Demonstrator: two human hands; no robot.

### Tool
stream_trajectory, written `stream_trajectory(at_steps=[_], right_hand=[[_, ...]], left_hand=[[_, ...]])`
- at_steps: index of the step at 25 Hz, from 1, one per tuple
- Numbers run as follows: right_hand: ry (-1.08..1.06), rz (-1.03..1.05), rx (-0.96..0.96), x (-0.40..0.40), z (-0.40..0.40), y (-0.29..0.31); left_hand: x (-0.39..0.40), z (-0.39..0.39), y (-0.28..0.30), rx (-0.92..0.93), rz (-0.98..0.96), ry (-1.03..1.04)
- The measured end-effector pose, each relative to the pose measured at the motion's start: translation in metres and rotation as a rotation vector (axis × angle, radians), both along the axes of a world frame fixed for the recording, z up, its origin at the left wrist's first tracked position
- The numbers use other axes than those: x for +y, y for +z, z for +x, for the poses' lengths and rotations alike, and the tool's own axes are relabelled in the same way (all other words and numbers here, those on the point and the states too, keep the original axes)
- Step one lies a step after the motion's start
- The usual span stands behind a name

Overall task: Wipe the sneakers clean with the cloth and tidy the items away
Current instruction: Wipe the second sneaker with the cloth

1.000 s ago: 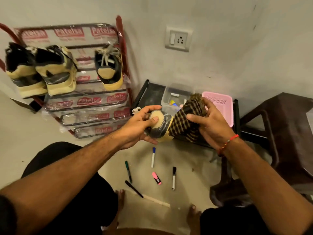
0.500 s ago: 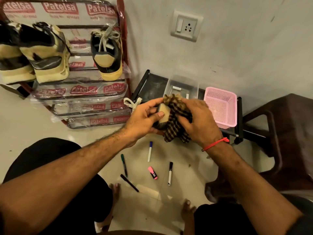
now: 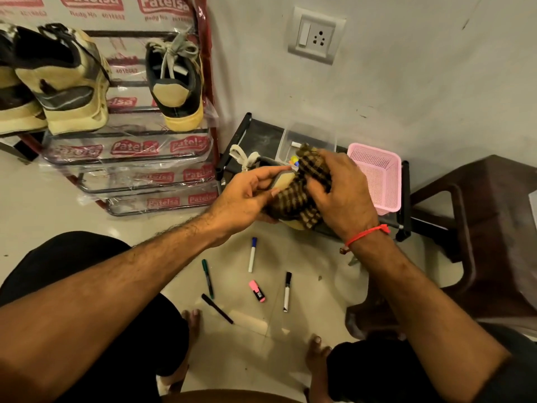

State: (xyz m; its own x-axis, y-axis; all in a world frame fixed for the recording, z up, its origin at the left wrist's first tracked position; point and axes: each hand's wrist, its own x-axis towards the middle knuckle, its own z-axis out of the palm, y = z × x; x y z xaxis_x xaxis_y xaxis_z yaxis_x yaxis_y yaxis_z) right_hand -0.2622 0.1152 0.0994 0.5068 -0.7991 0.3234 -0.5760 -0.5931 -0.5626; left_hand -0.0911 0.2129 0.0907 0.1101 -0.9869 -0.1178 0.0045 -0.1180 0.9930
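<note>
Since the earlier frames the right hand [image 3: 343, 196] had slid the checked cloth [image 3: 299, 196] along the sneaker [image 3: 283, 181] toward the left hand, now covering most of it; the head view had also dropped, the shoe rack [image 3: 133, 170] sitting higher in frame.

Left hand [image 3: 247, 199]: fingers curled round the sneaker's end, thumb along its top, gripping it in the air above the floor, in front of the black low stand [image 3: 255, 132]. Right hand: fingers clamped on the cloth, pressing it against the shoe.

Three other sneakers [image 3: 174, 82] stood on the rack. Four markers and a pink highlighter [image 3: 257, 290] lay loose on the floor; clear box [image 3: 308, 135] and pink basket [image 3: 377, 175] on the stand.

Step judged: wiping the last sneaker, mid-stroke. Next move likely calls for turning the shoe to reach unwiped faces, then racking it; pens not yet tidied.
</note>
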Motion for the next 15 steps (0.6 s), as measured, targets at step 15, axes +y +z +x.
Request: stream_trajectory(at_steps=[15], right_hand=[[0.045, -0.008, 0.106, -0.015, -0.031, 0.010]], left_hand=[[0.002, 0.012, 0.003, -0.025, 0.048, -0.072]])
